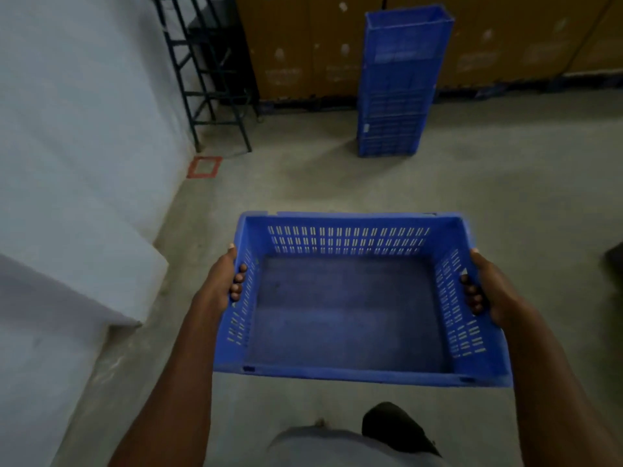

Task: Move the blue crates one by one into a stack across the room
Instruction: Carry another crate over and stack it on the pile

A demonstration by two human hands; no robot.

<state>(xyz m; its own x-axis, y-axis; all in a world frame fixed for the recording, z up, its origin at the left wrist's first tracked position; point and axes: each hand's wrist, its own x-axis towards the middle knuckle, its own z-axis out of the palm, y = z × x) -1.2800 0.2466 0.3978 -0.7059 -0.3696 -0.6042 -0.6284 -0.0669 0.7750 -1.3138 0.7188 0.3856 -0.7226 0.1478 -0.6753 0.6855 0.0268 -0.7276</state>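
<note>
I carry an empty blue crate (350, 311) with slotted walls, level and above the floor in front of me. My left hand (226, 281) grips its left wall, fingers hooked through the handle slot. My right hand (485, 291) grips the right wall the same way. Ahead on the floor stands a tall stack of blue crates (397, 85) against brown cartons, a good distance beyond the carried crate.
A white wall (84, 129) with a jutting corner runs along the left. A black metal rack (209, 72) stands at the back left, a red floor marking (204, 167) beside it. Brown cartons (303, 45) line the back. A dark object (615, 261) sits at the right edge.
</note>
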